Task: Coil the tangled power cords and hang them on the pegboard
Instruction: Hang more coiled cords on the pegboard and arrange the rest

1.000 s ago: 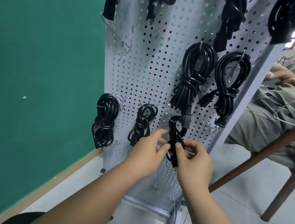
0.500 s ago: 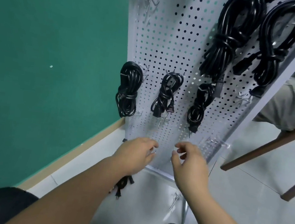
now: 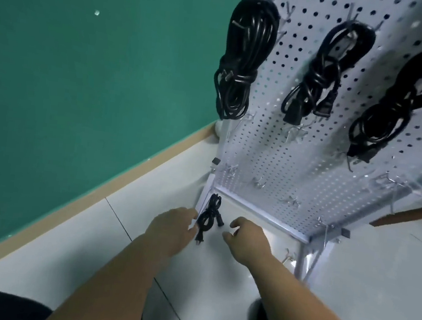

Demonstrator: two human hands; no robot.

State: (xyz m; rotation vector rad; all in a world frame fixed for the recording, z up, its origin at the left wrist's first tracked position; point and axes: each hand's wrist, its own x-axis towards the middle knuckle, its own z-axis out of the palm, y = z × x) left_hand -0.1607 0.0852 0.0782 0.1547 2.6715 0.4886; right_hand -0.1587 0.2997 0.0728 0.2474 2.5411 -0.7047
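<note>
The small black power cord [image 3: 208, 218] lies loosely bundled on the pale tiled floor [image 3: 208, 264], right at the foot of the white perforated metal pegboard [image 3: 269, 166], against its white frame leg [image 3: 205, 196], w/ the plug end pointing toward the person.

A sec ago both hands were up at the board, settling a black coiled cord [image 3: 405, 108] on its hook. That one now hangs free, rightmost of 3 in the low row, & the hands have dropped to floor level. Judging by that, one more cord is done and this floor cord is next for pickup, prob. needing a tidier coil first.

The left hand [image 3: 173, 229] is palm-down just beside the cord. Its fingertips are tucked out of sight, so can't tell if it's touching or pinching the cord yet. The right hand [image 3: 248, 239] hovers on the cord's other side, a bit apart, fingers loosely curled, thumb out, holding nothing. Both forearms reach fwd & down, bracketing the cord.

The green wall [image 3: 82, 79] is off to the left.
</note>
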